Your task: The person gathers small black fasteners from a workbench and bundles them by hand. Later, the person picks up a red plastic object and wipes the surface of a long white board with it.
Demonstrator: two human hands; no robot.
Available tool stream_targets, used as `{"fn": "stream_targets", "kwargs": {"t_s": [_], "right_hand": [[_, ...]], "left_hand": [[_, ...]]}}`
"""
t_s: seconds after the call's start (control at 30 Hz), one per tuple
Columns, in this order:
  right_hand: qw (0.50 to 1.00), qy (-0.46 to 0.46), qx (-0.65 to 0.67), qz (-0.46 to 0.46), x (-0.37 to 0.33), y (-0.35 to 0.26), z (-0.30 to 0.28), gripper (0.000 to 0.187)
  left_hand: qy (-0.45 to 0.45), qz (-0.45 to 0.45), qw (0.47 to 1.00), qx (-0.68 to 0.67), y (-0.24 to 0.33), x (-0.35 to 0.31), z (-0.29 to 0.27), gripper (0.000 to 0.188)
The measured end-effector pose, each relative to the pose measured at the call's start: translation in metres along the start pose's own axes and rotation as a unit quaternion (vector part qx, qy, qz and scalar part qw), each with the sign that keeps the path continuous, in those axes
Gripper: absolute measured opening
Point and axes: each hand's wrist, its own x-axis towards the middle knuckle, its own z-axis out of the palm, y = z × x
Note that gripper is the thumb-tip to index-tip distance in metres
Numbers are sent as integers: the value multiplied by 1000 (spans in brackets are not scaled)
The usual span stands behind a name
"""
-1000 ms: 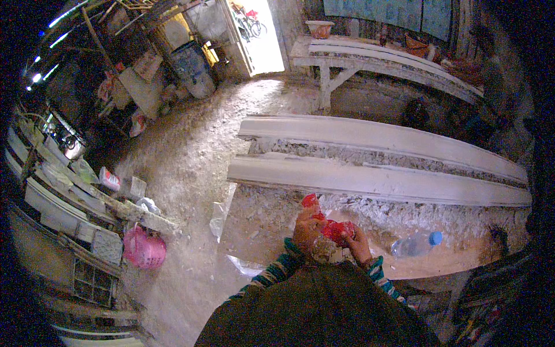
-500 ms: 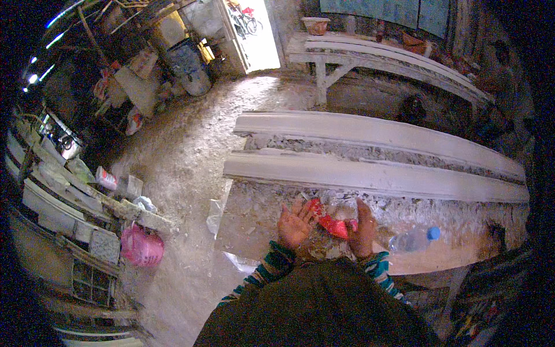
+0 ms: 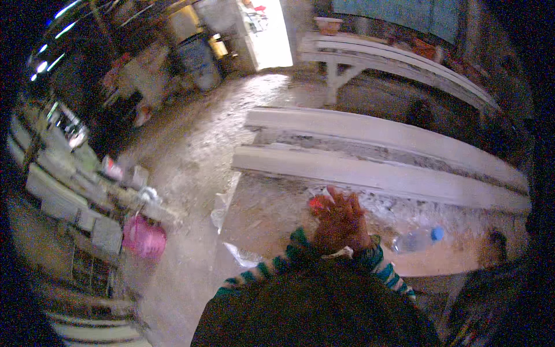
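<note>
Over the near worktable [image 3: 260, 202], my left hand [image 3: 330, 226] and my right hand [image 3: 358, 234] are brought together and overlap, palm against palm as far as I can see. Their fingers stretch forward and spread a little, blurred by motion; I see nothing held. Just beyond the left fingers a bit of a red plastic piece [image 3: 316, 202] shows, and the hands cover the rest of it. To the right of my right hand a clear plastic bottle [image 3: 413, 241] with a blue cap lies on its side.
Two long white moulded strips [image 3: 300, 159] run across the table beyond my hands, with crumbly debris between them. A white bench [image 3: 332, 75] bearing a pot [image 3: 328, 26] stands farther back. A pink bag [image 3: 144, 238] and stacked slabs [image 3: 58, 194] are on the left. A bright doorway [image 3: 274, 43] opens at the back.
My hands, earlier apart on either side of the red plastic piece, have come together over it. The view has shifted slightly, and the bottle lies as before.
</note>
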Motion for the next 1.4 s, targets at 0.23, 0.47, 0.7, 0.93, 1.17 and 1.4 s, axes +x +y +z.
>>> {"fn": "stream_targets", "kwargs": {"t_s": [0.23, 0.47, 0.7, 0.93, 1.17, 1.4], "right_hand": [[923, -45, -147, -352, -23, -33, 35, 73], [673, -100, -656, -326, -25, 36, 38, 47], [664, -54, -628, -402, -24, 54, 6, 32], [943, 46, -197, -264, -41, 46, 45, 39], [976, -149, 153, -44, -90, 59, 123, 45], [967, 46, 235, 84, -157, 79, 177, 47]], "left_hand": [[-40, -266, 954, 133, -50, -48, 10, 62], [-11, -433, 726, -534, -28, -86, -7, 62], [-12, -375, 687, -622, 23, -76, -36, 70], [-71, -190, 566, -799, 93, -60, -94, 78], [-135, -198, 943, -233, 87, -109, -69, 46], [-13, -285, 927, -244, 111, -198, -104, 42]]}}
